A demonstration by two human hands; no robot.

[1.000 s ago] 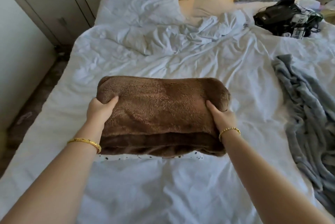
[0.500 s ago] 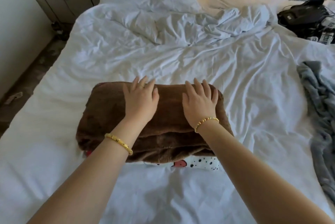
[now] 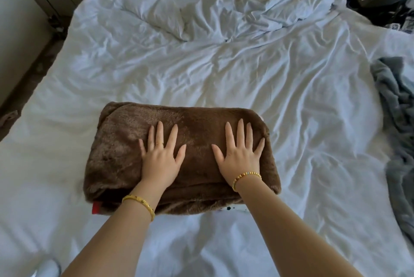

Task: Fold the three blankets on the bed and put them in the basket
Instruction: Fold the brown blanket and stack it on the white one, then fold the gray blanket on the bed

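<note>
On bed [image 3: 224, 79], near edge: folded brown blanket [image 3: 125, 155] lies flat. Left hand [image 3: 160, 160], right hand [image 3: 239, 160] rest on top, grip spread, palms down, likely flattening folds. Grey blanket [image 3: 398, 102] right of it, unfolded. Basket unseen.

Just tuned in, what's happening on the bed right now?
A person is pressing both palms flat on a folded brown blanket lying on the white bed: left hand and right hand, fingers spread, not gripping. A patterned blanket peeks out from under the brown one at its near edge. A grey blanket lies crumpled and unfolded at the bed's right side. No basket is in view.
</note>
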